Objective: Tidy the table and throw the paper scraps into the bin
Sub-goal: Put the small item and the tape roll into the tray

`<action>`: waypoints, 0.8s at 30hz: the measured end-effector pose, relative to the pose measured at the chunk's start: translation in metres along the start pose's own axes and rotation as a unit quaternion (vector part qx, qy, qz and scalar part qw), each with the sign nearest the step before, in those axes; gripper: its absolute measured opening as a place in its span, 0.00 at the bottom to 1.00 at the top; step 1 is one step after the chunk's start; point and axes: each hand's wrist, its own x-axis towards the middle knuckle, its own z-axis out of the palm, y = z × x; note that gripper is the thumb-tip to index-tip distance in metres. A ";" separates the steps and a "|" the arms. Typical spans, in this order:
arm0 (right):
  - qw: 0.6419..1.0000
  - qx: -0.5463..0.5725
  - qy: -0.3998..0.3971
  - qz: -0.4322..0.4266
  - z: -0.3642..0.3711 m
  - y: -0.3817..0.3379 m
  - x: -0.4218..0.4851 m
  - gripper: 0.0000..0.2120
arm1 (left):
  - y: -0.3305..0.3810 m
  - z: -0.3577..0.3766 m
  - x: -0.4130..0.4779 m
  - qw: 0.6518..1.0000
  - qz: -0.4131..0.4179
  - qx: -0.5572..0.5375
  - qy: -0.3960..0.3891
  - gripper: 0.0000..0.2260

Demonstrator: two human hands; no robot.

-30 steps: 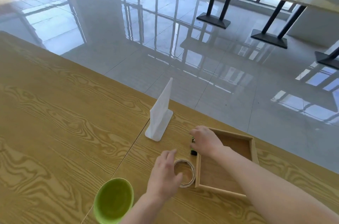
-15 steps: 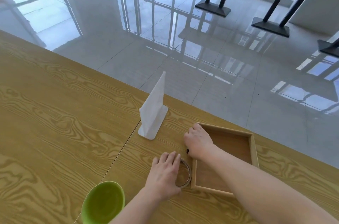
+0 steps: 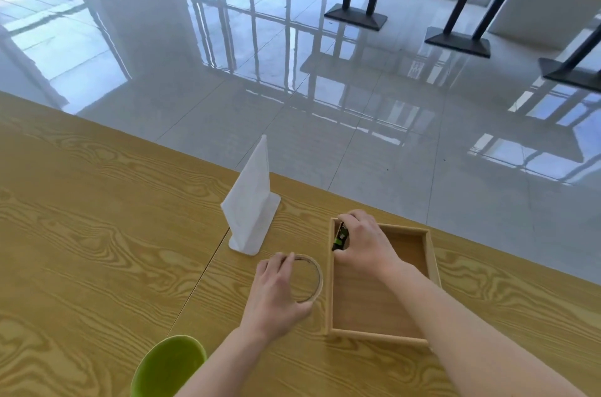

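- The right hand now sits over the tray's far-left corner, clamped on a small dark-and-green item that a second ago lay just outside the left wall.
- The left hand has closed in on the tape ring, fingers curled over its left rim; the ring lies flat on the surface, just left of the tray.
- So the tidying looks under way: loose bits going into the tray.
- The ring is thin, tan, hollow.
- No paper scraps or bin in sight; a green bowl sits near, a white stand farther.
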 end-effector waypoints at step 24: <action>0.930 0.347 0.008 0.117 0.003 0.055 -0.057 0.04 | 0.078 0.035 0.029 0.996 0.083 0.029 0.014 0.42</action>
